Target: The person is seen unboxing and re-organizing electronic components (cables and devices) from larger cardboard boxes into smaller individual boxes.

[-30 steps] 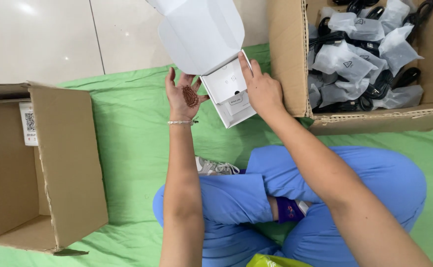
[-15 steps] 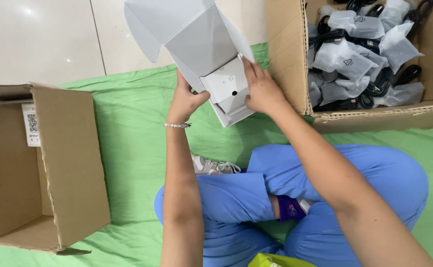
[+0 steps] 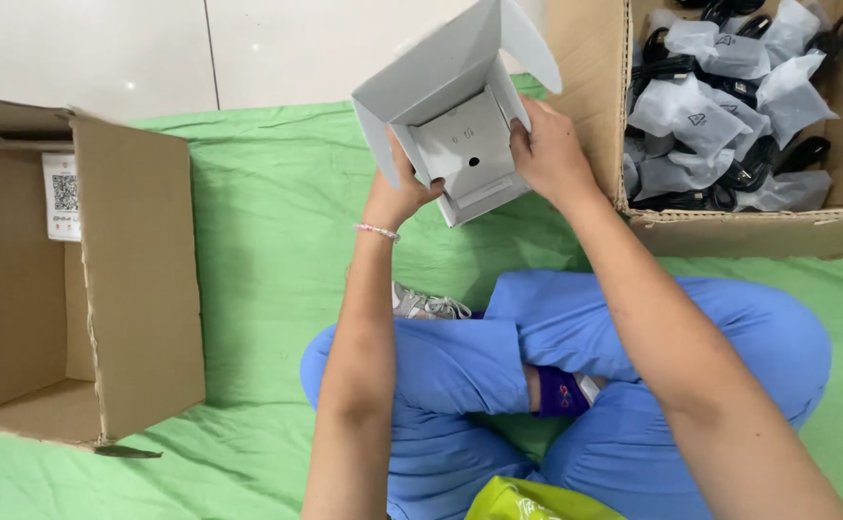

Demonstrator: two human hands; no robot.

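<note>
1. Grey-white carton (image 3: 460, 106), flaps open, raised in front of the chest above the green sheet (image 3: 258, 221), with its inner flat panel tilted toward the camera.
2. Held from both sides: left hand (image 3: 397, 193) pinching the lower left edge, right hand (image 3: 549, 154) with fingers (image 3: 523, 140) clamped on the right wall.
3. Best kept steady and square, thumbs clear of loose flaps.
4. Large box of bagged black cables (image 3: 730, 116) just beside the right hand; easily bumped.
5. Empty brown cardboard box (image 3: 104, 308) well apart, left; crossed legs in blue trousers (image 3: 585, 385) below.
</note>
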